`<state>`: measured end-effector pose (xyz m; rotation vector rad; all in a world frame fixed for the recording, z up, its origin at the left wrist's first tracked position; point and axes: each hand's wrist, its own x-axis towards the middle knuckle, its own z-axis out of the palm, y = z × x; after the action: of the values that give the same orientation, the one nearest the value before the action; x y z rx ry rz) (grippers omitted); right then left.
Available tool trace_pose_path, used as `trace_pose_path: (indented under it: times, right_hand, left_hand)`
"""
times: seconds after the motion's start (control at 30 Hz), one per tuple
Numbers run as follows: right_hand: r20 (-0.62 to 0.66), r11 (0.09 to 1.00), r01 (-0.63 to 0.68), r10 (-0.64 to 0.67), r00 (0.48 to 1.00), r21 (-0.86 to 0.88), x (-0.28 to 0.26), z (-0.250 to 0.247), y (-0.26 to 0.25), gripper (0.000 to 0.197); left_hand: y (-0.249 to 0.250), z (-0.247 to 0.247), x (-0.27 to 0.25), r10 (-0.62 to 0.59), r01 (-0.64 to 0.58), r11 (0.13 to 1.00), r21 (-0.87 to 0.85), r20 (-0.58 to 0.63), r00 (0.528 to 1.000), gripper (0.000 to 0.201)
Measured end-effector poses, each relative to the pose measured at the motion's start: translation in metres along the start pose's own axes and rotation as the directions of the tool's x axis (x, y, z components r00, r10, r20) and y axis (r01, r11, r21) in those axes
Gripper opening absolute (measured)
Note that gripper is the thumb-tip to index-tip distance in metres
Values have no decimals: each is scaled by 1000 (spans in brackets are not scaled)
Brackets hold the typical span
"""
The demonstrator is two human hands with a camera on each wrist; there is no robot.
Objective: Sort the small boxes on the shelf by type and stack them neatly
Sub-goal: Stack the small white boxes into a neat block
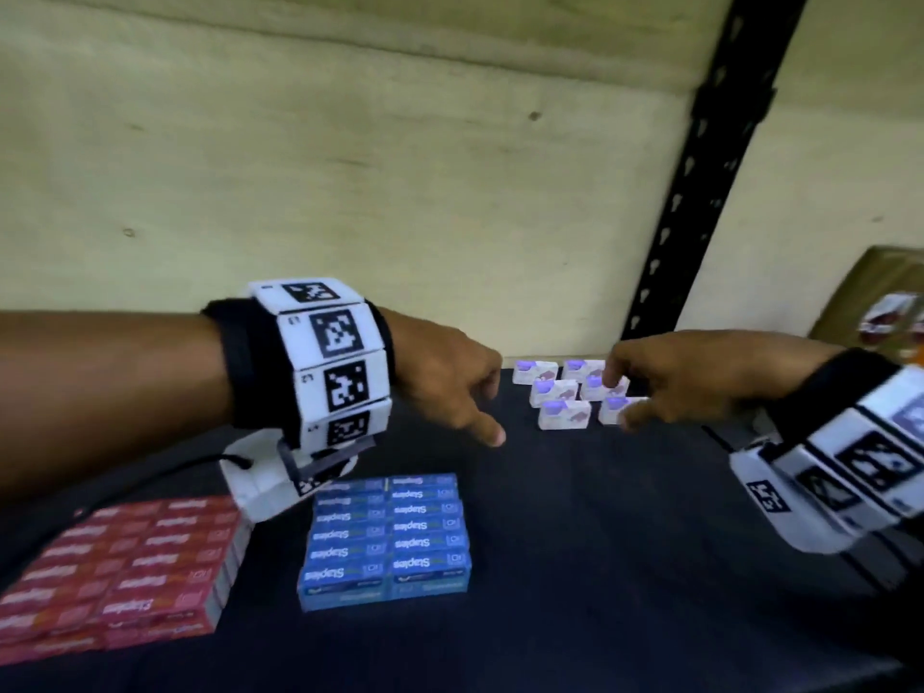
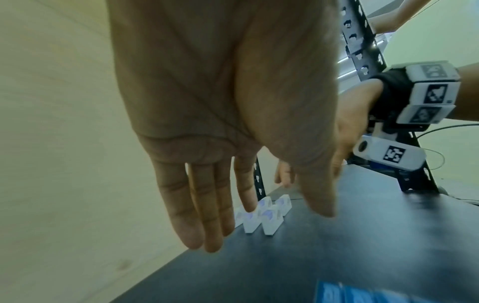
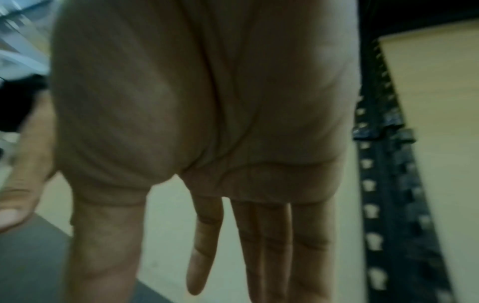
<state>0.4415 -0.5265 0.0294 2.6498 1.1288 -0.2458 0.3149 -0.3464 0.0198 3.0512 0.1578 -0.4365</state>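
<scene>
While both hands [image 1: 452,387] [image 1: 670,382] hover, fingers loose, white boxes [image 1: 562,415] lie between.

red boxes [image 1: 120,567], blue boxes [image 1: 385,535], white boxes [image 1: 562,415] with purple marks; black shelf [image 1: 600,542]; black-white checkered wristbands [image 1: 330,362].

the left hand [image 2: 220,98] hangs palm-out with straight fingers [image 2: 186,215] above the black shelf top [image 2: 337,246]; small white boxes with purple print [image 2: 269,219] stand at six o'clock, and the right hand [image 2: 347,123] sits at three o'clock.
</scene>
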Motion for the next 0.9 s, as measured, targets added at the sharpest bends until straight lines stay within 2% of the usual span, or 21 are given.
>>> trace_pose_path:
  times: [0.1, 0.23, 0.33, 0.43, 0.5, 0.77, 0.9]
  right_hand:
    - [14, 990, -137, 137, 990, 13, 19, 11, 31, 45]
    - [57, 969, -241, 239, 969, 50, 37, 32, 45, 54]
    - [84, 973, -219, 213, 973, 75, 42, 41, 46, 50]
    - [77, 980, -178, 171, 982, 88, 46, 41, 48, 46]
    - [79, 982, -159, 151, 985, 104, 49, 42, 50, 43]
    - [63, 974, -128, 117, 991, 190, 57, 43, 53, 30]
    - [45, 986, -116, 112, 993, 116, 61, 39, 49, 32]
  left_hand:
    - [22, 6, 36, 38, -37, 996, 76, -16, 999, 52]
    - [37, 13, 67, 14, -16, 990, 143, 15, 1000, 62]
    - [42, 18, 79, 14, -16, 988, 154, 19, 1000, 56]
    - [44, 23, 86, 74, -58, 987, 153, -106, 992, 46]
    - [46, 22, 89, 87, -66, 984, 167, -124, 989, 43]
    - [55, 14, 104, 110, -112, 973, 203, 22, 994, 37]
    - [58, 16, 114, 122, -126, 965, 229, 34, 992, 34]
